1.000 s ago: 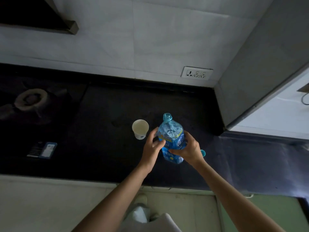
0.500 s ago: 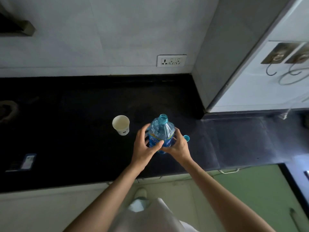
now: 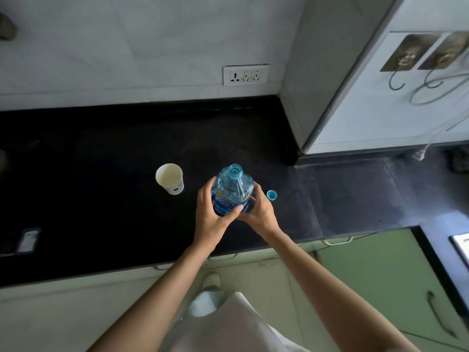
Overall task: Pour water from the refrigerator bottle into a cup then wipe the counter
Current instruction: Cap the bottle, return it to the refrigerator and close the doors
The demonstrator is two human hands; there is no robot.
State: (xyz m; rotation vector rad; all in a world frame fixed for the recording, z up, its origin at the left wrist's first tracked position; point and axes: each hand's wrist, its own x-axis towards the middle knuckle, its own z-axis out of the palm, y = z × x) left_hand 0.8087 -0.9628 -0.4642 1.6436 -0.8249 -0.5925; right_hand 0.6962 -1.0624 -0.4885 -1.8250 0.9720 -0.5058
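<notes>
1. Far left on the dark tabletop [image 3: 101, 199]: a small flat packet [image 3: 28, 241], too dim to identify and well clear of the work.
2. Left of centre: white paper cup [image 3: 169, 178], upright, mouth open, seemingly empty, standing just beside the bottle but not touching it.
3. Centre: clear blue bottle [image 3: 232, 191], upright, neck open, gripped low on the body near the tabletop's front half.
4. Left hand [image 3: 212, 219] wrapped around the bottle's left side, fingers [image 3: 206, 189] curled over the label, thumb crossing the front.
5. Right hand [image 3: 258, 212] cupped against the right side, fingers curled round the far face and mostly hidden behind the plastic.
6. Just right of that hand: blue cap [image 3: 271, 195], lying loose on the tabletop, open side up.
7. Step in hand, by judgement: lifting and tipping toward the cup. Best done with one hand sliding lower to support the base, neck brought directly over the cup's mouth before any tilt.
8. Tilt slowly; soft walls likely to buckle under a hard squeeze and send out a surge.
9. Light paper cup likely to tip if struck by the neck or a heavy stream; thin, steady pour advised.
10. Further right: wall socket [image 3: 245, 74] behind, hooks [image 3: 397, 82] on the white panel; no wiping cloth in view.
</notes>
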